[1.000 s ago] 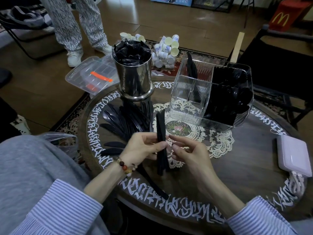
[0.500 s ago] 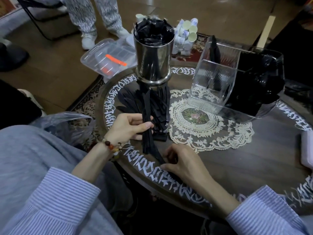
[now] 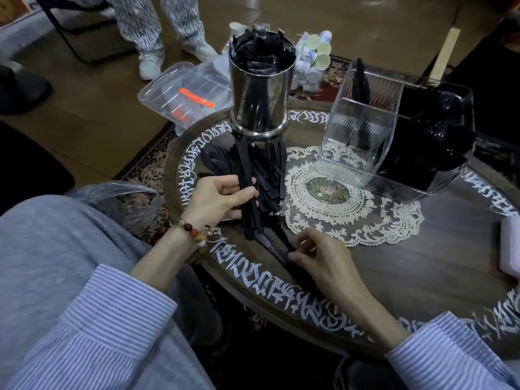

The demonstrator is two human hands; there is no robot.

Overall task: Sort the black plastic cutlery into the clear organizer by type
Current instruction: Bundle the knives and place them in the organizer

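The left hand (image 3: 218, 197) grips a bundle of black cutlery handles (image 3: 249, 198), fingers and thumb curled round it; the bundle stands roughly upright, its lower ends just above the round table (image 3: 439, 266) and its upper part crossing in front of the loose pile of black cutlery (image 3: 267, 170) that lies fanned on the table below a metal canister (image 3: 260, 102). A beaded bracelet (image 3: 197, 233) sits on that wrist. The right hand (image 3: 320, 256) is lower and nearer the table's edge, just beside the bundle's foot, its fingertips (image 3: 294, 256) curled and pinching one black piece (image 3: 274, 246) that lies flat on the wood; which type of cutlery it is cannot be told. The clear organizer (image 3: 363, 136) stands well apart from both hands at the far right of the table, touching the edge of a lace doily (image 3: 337, 209). Its left compartment holds only a few black pieces, upright, while the right compartment is packed dark with cutlery. The canister is stuffed with black wrappers or similar. On the floor beyond the table lie a clear plastic box (image 3: 185, 91) with something orange inside and a heap of small cups (image 3: 312, 57). A pale flat case (image 3: 510, 246) rests at the table's right edge
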